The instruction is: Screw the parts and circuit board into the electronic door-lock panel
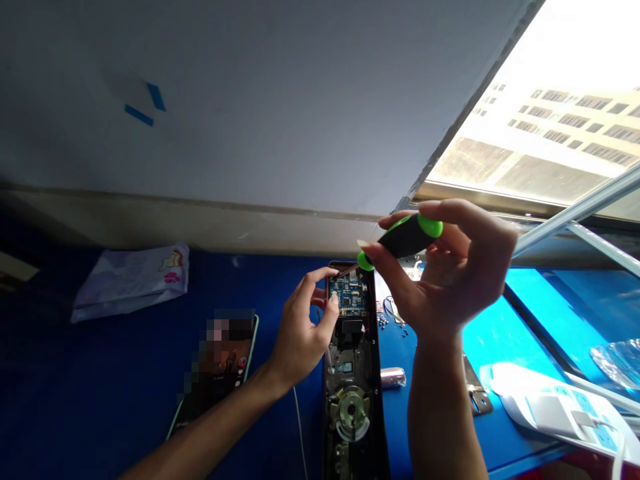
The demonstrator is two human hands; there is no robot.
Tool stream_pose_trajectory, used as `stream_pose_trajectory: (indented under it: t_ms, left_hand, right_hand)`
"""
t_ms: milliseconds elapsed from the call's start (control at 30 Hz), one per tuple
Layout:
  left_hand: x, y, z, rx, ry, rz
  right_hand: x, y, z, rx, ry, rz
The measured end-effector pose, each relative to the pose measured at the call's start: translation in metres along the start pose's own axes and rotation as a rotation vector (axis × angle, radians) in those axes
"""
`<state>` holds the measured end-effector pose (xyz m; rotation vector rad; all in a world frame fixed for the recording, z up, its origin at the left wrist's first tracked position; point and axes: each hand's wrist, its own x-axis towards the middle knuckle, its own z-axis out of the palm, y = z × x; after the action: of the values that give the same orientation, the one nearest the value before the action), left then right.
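My right hand (pixel 450 260) grips a black and green screwdriver (pixel 407 237) by its handle. The thin shaft slants down left to the top of a blue circuit board (pixel 353 293). This board sits in the upper end of a long, opened black device casing (pixel 375 353). My left hand (pixel 307 320) is closed at the casing's upper left edge, thumb over the board and index finger close to the screwdriver's tip. The exact contact at the tip is too small to make out. Lower in the casing shows a round metal mechanism (pixel 353 410).
Several small screws (pixel 384 322) and a pinkish cylinder (pixel 393 378) lie right of the casing. A phone (pixel 235 367) and a plastic packet (pixel 133 280) are on the left. A white power strip (pixel 540 400) lies at right. Behind the blue table (pixel 240 280) rises a wall.
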<state>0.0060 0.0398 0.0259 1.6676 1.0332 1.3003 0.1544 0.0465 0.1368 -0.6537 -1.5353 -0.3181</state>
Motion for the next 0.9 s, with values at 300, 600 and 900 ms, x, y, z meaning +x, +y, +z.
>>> stream_pose_trajectory:
  t_ms: [300, 600, 900]
  left_hand:
    - [0.001, -0.004, -0.002, -0.016, -0.022, 0.018]
    - [0.002, -0.002, -0.003, -0.005, -0.028, 0.025]
    - [0.002, -0.003, -0.002, -0.018, -0.022, 0.023]
  right_hand:
    - [-0.001, -0.005, 0.000, -0.030, 0.004, 0.068]
    - [-0.001, -0.006, 0.000, -0.019, -0.011, 0.074]
    - [-0.002, -0.006, 0.005, -0.140, 0.007, 0.038]
